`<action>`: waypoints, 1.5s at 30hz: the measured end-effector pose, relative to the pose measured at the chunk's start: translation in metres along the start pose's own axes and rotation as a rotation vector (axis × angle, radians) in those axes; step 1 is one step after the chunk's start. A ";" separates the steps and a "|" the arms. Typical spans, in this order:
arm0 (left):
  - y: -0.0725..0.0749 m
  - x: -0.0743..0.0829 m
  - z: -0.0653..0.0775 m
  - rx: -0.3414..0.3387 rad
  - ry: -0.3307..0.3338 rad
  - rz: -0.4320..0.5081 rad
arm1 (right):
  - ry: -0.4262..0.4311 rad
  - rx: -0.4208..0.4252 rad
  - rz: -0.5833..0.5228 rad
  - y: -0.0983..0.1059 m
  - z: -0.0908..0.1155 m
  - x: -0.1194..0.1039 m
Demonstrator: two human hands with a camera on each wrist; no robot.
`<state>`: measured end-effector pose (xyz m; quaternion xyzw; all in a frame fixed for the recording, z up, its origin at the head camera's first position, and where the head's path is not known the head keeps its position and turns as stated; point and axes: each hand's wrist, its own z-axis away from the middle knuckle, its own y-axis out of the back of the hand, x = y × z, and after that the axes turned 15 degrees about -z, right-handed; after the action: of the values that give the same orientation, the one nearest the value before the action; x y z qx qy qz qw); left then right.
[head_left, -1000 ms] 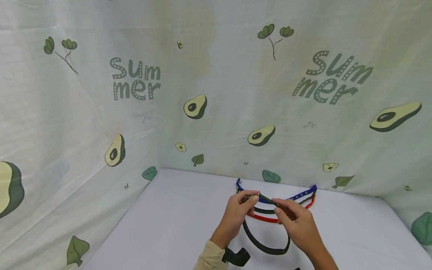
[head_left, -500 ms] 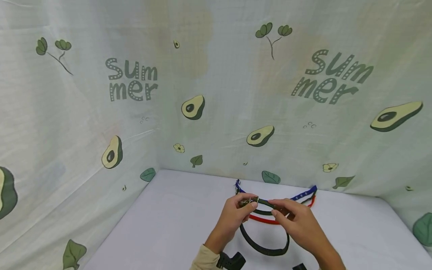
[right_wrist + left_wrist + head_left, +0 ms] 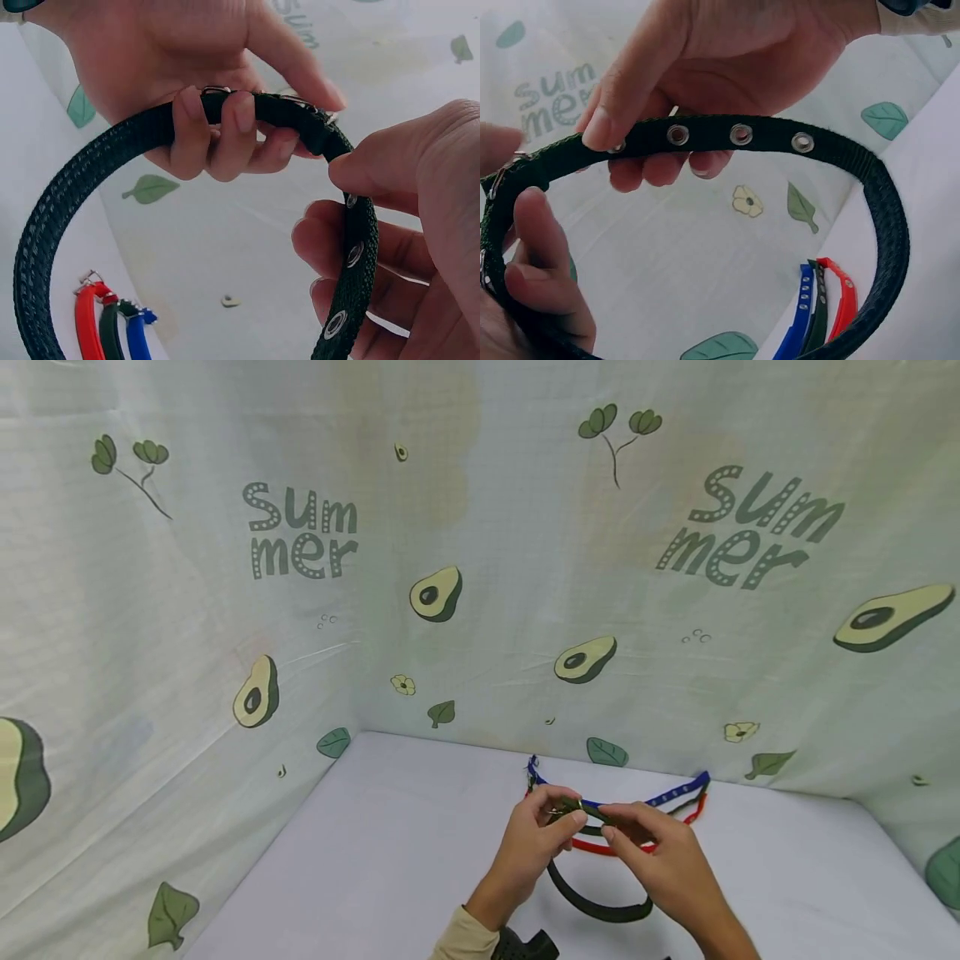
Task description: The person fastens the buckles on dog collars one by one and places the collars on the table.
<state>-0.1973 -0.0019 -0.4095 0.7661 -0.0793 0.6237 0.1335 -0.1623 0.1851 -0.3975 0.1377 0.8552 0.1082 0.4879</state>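
Both hands hold a dark green dog collar (image 3: 603, 912) up off the table, bent into a loop that hangs below them. My left hand (image 3: 528, 839) grips the buckle end, its fingers curled round the band near the metal buckle (image 3: 217, 90). My right hand (image 3: 667, 852) pinches the strap with its metal eyelets (image 3: 741, 134) between thumb and fingers. Strap and buckle end meet between the hands; fingers partly hide that spot, so I cannot tell how far the strap is threaded.
Behind the hands, a blue collar (image 3: 678, 792), another green collar (image 3: 821, 315) and a red collar (image 3: 86, 322) lie side by side on the white table (image 3: 390, 843). A printed cloth (image 3: 495, 568) hangs behind and at the left.
The hands have come slightly closer together, and less strap shows between their fingertips. Both keep hold of the collar. The three collars on the table have not moved.
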 end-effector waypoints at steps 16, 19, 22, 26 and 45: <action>-0.006 -0.002 0.004 0.020 -0.090 -0.014 | -0.117 -0.005 -0.009 -0.004 0.002 -0.013; -0.008 -0.003 0.004 0.009 -0.110 -0.023 | -0.116 -0.014 -0.037 -0.006 0.003 -0.015; -0.009 -0.002 0.004 -0.005 -0.118 -0.010 | -0.108 -0.010 -0.041 -0.007 0.004 -0.017; -0.009 -0.001 0.004 -0.018 -0.102 0.045 | -0.133 0.014 -0.040 -0.007 0.004 -0.018; -0.002 0.000 0.004 0.042 -0.103 0.148 | -0.092 0.043 -0.127 -0.006 0.009 -0.014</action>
<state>-0.1932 -0.0015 -0.4101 0.7918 -0.1295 0.5932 0.0668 -0.1481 0.1747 -0.3925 0.0984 0.8410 0.0524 0.5295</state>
